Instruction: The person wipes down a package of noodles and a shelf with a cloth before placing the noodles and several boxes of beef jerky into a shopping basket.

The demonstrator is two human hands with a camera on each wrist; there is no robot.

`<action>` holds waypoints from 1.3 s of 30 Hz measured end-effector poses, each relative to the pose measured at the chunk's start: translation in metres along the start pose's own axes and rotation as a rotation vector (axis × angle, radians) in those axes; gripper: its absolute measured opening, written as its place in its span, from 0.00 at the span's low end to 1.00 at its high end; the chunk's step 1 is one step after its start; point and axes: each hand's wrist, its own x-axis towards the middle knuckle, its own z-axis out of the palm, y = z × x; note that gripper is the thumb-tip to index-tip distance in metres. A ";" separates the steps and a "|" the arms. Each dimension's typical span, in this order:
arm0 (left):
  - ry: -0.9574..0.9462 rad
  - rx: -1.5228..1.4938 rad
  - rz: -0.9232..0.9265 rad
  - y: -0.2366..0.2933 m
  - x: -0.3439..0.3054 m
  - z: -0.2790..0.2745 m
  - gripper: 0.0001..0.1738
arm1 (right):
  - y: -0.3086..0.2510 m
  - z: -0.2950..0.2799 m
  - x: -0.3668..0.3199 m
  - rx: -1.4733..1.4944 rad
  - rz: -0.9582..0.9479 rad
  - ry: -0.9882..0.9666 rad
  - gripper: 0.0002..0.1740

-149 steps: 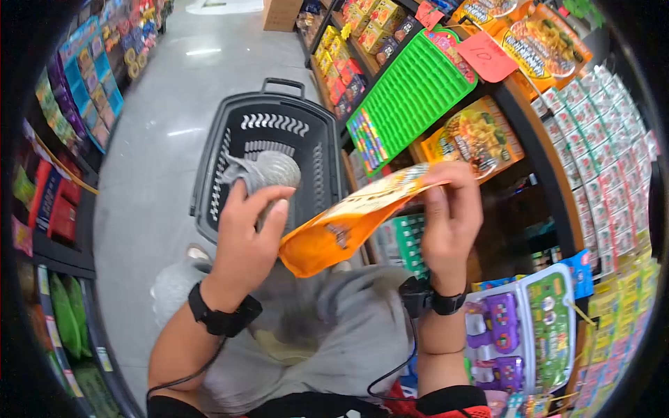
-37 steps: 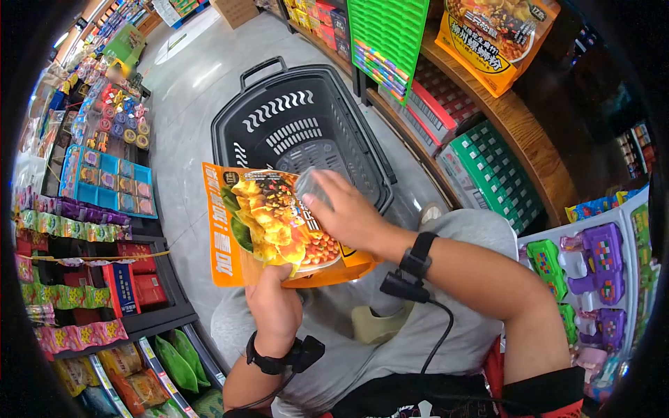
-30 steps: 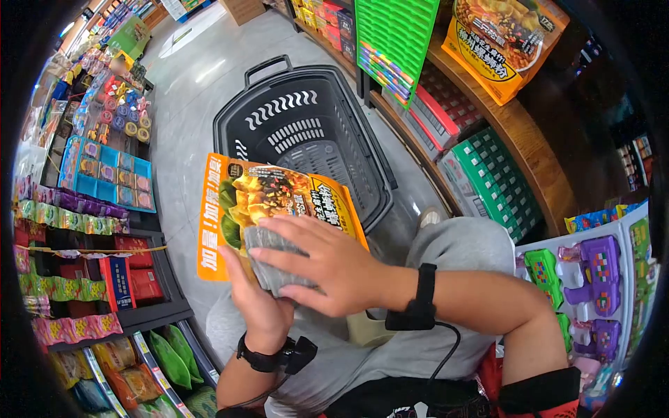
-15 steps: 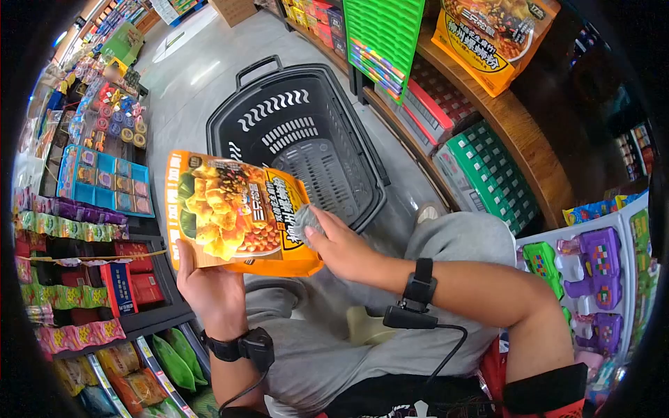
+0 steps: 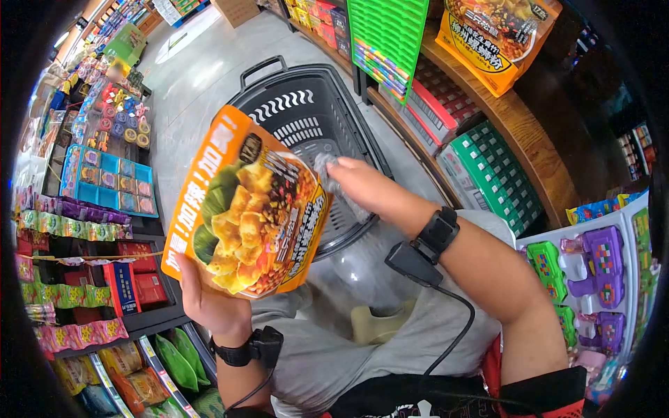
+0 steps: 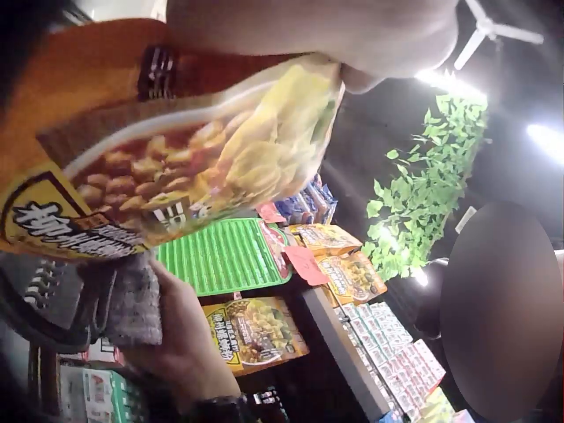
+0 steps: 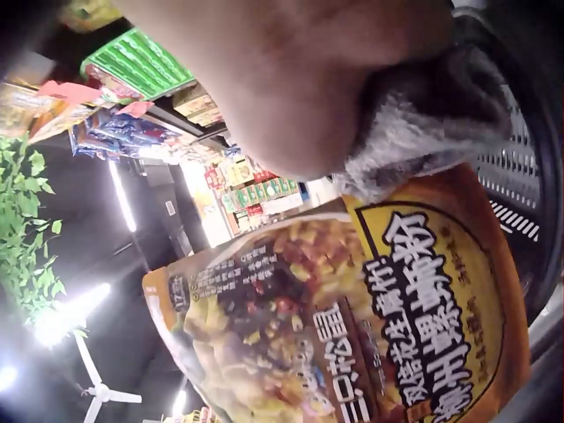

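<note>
My left hand (image 5: 214, 306) grips the lower left edge of an orange food bag (image 5: 244, 216), its thumb on the printed front. The bag is tilted, with its picture side facing up. At the bag's right edge, my right hand (image 5: 380, 191) holds a crumpled grey cloth (image 5: 327, 171). In the right wrist view the cloth (image 7: 414, 132) meets the edge of the bag (image 7: 352, 300). The left wrist view shows the right hand (image 6: 181, 339) pinching the cloth (image 6: 134, 304) under the bag (image 6: 176, 159). Behind the bag stands a black basket (image 5: 348, 111) on the floor.
Goods shelves (image 5: 150, 317) line the left side. To the right are a wooden shelf edge (image 5: 536, 146) with another orange bag (image 5: 491, 42), a green rack (image 5: 390, 35), a green box (image 5: 495, 177) and purple toy packs (image 5: 603, 265). A cardboard box (image 5: 235, 10) sits at the back.
The bag has turned more upright and risen, now covering part of the basket. My right hand with the cloth has moved up and right along the bag's edge.
</note>
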 end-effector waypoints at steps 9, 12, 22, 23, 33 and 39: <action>0.005 0.109 0.028 0.005 -0.004 -0.015 0.29 | -0.022 -0.020 -0.003 -0.626 0.145 -0.328 0.24; 0.024 0.148 0.030 0.000 -0.005 -0.012 0.28 | -0.038 -0.016 -0.017 -0.703 0.200 -0.382 0.25; 0.020 0.156 0.004 0.000 -0.008 0.003 0.18 | -0.062 -0.036 -0.032 0.001 -0.125 -0.367 0.22; 0.011 0.160 0.011 -0.001 -0.008 0.003 0.18 | -0.075 -0.040 -0.039 0.071 -0.128 -0.373 0.23; -0.052 0.189 0.070 -0.013 -0.002 0.010 0.18 | -0.110 -0.036 -0.079 0.335 -0.365 -0.289 0.18; 0.025 0.437 0.229 -0.014 0.005 0.012 0.13 | -0.112 -0.025 -0.086 0.226 -0.358 -0.062 0.15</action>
